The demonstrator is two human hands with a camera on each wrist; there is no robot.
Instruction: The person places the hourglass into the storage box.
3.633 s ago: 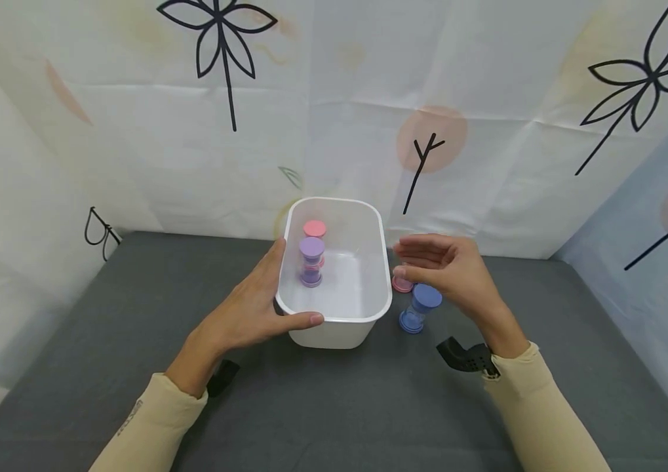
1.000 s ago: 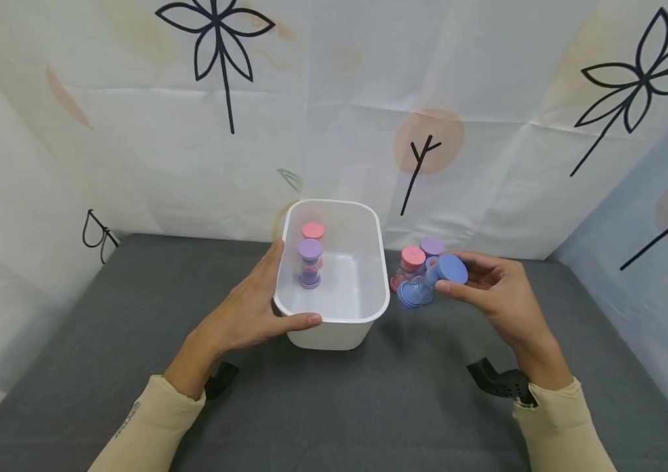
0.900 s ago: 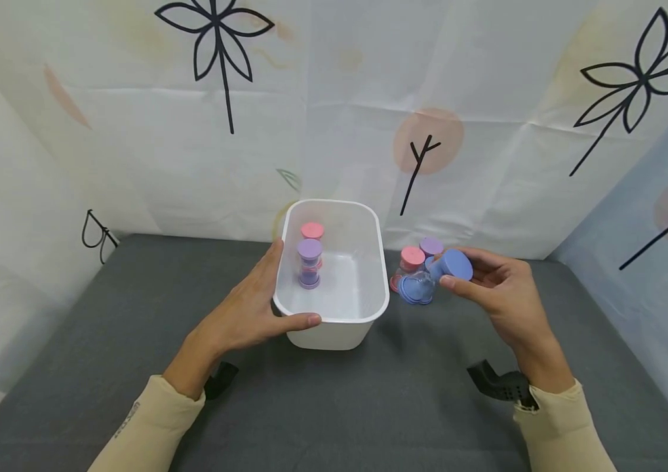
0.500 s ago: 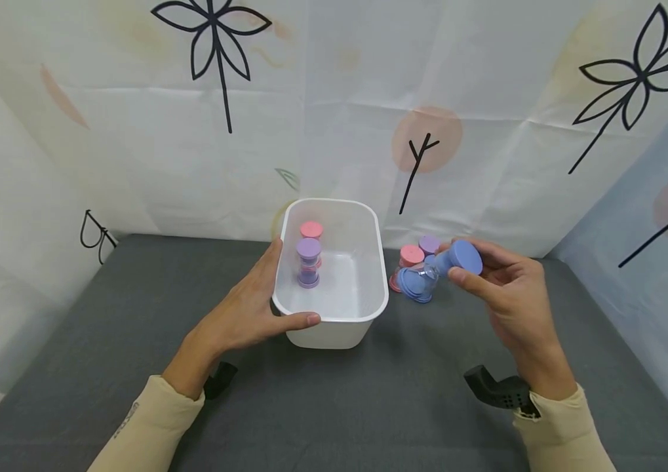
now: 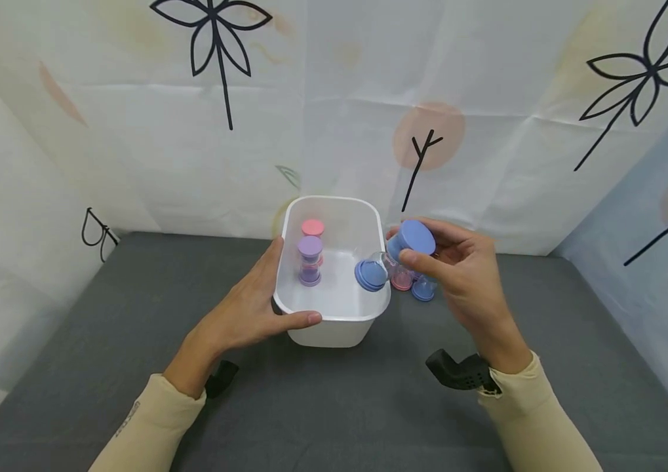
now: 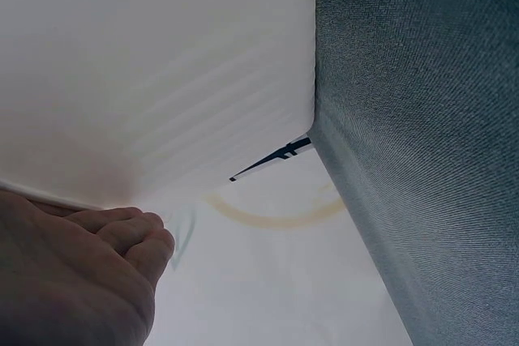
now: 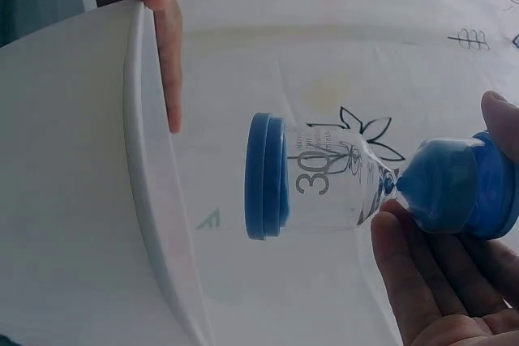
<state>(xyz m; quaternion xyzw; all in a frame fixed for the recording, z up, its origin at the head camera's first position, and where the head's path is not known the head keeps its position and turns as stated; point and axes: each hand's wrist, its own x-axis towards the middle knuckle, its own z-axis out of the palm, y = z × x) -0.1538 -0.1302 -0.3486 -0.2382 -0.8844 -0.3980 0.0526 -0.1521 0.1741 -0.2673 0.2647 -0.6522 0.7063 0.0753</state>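
My right hand pinches a blue hourglass by one end, thumb opposite fingers. It is tilted nearly sideways, its far end overlapping the right part of the white plastic tub. In the right wrist view its clear bulb bears a printed 30, and blue sand fills the end near my fingers. My left hand rests against the tub's left wall, thumb laid along the near rim. Inside the tub, a purple hourglass stands upright before a pink hourglass.
On the grey table, right of the tub, are a pink hourglass base and another blue hourglass base, partly hidden by my right hand. A printed white cloth hangs close behind the tub.
My right hand has taken hold of the blue hourglass beside the tub, tilted it and carried it left to the tub's right rim. My left hand has stayed on the tub.
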